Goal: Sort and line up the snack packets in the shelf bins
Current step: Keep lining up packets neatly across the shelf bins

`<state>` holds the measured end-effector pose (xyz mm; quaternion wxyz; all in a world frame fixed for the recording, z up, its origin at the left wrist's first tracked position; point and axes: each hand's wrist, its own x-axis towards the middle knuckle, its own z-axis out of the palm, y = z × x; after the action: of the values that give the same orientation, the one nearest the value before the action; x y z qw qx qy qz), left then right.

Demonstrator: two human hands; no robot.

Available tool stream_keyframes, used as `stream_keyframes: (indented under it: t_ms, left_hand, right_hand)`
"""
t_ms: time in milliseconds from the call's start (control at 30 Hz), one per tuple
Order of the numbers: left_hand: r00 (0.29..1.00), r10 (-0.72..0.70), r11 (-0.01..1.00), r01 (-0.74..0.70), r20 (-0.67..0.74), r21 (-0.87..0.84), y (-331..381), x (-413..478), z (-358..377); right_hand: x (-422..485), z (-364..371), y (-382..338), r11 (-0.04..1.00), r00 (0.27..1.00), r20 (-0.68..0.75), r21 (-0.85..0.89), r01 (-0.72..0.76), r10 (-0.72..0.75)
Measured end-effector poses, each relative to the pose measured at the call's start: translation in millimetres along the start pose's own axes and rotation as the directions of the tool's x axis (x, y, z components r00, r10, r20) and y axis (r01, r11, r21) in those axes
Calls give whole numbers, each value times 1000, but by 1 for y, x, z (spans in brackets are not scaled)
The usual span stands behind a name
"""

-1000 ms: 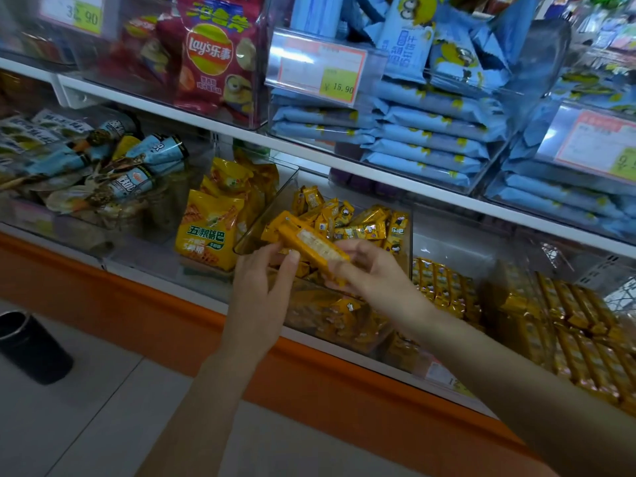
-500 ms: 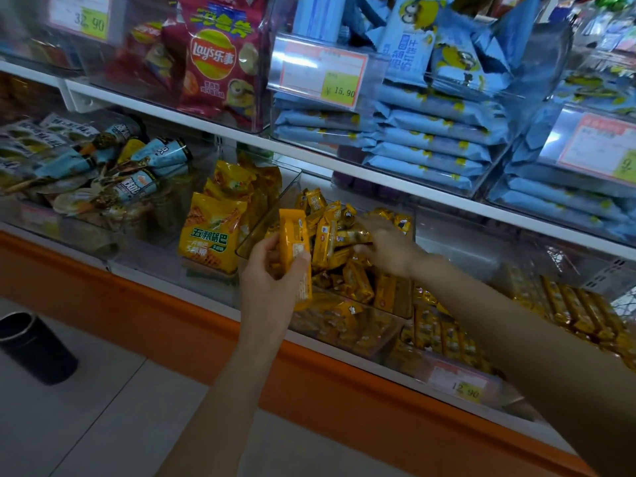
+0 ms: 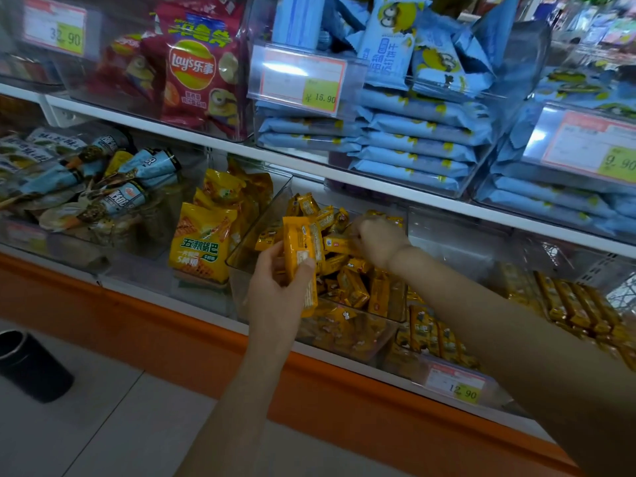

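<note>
Head view: left hand (image 3: 275, 290) tight around glossy yellow packets (image 3: 302, 241), right hand (image 3: 382, 241) around another packet (image 3: 339, 243)

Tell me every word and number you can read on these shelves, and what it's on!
"32.90": top-left white-and-green price label, slightly blurred.
"Lay's 乐事": red crisp bag.
"¥ 15.90": middle white-and-green price label.
"9.90": right white-and-green price label.
"五粮锅巴": yellow crinkly snack bag.
"12.90": bottom white-and-green price label.
Small orange snack packets, blue cartoon packets, cone wrappers: print too small or blurred.
</note>
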<state>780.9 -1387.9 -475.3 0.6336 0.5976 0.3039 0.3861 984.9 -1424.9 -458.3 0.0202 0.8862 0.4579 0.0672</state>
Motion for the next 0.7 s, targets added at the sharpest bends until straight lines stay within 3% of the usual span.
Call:
stream_keyframes:
  t_ms: [67, 233, 400, 500, 567, 600, 667, 700]
  left_hand:
    - [1000, 1, 1000, -1, -2, 19, -2, 0, 0]
    - [1000, 12, 999, -12, 15, 53, -3, -2, 3]
    - [1000, 8, 998, -9, 18, 66, -1, -4, 4]
    - [1000, -12, 999, 11, 17, 53, -1, -3, 4]
    - [999, -34, 998, 34, 6, 54, 0, -3, 4]
    - [999, -49, 998, 49, -4, 47, 0, -3, 4]
    - [998, -62, 997, 63, -30, 36, 1, -3, 5]
    - [997, -66, 997, 67, -39, 36, 2, -4, 5]
  right_hand:
    - [-9, 0, 1, 999, 996, -89, 14, 33, -32]
    - [-24, 4, 5, 989, 993, 113, 143, 25, -42]
    - [-24, 2, -7, 988, 998, 51, 150, -33, 26]
    - [-32, -2, -11, 901, 993, -12, 423, -102, 118]
    - [-46, -8, -15, 721, 972, 13, 669, -182, 233]
    - [-54, -11, -16, 555, 954, 75, 799, -232, 292]
    - [-72, -21, -19, -7, 900, 309, 946, -323, 307]
    - [-83, -27, -20, -284, 879, 409, 897, -338, 245]
